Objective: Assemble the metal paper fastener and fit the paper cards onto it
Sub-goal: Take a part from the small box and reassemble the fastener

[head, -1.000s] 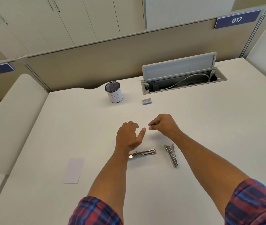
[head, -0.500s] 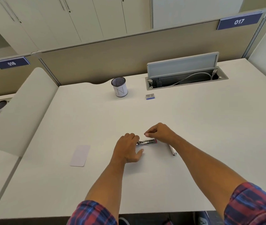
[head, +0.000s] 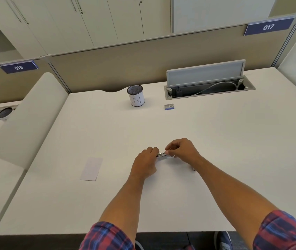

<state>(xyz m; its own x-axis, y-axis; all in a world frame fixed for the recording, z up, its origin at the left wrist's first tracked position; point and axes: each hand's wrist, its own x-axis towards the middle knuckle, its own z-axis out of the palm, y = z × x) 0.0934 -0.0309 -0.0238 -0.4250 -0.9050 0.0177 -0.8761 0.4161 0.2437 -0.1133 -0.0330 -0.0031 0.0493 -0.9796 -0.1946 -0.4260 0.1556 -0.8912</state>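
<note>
Metal fastener bar (head: 161, 155) pinched between left hand (head: 144, 164) and right hand (head: 182, 149) | assembly barely begun | paper card (head: 91, 169) lies apart, unfitted

Bright, even light; soft shadows; perhaps slight wide-angle bowing at edges

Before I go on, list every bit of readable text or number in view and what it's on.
"017" on the blue plate on the partition, upper right.
"016" on the blue plate on the partition, upper left.
"N", with a fainter stroke before it that I cannot make out, on the white mesh-topped cup.
Small box near the cable hatch: print too small to read.
White card: no text visible.
</note>
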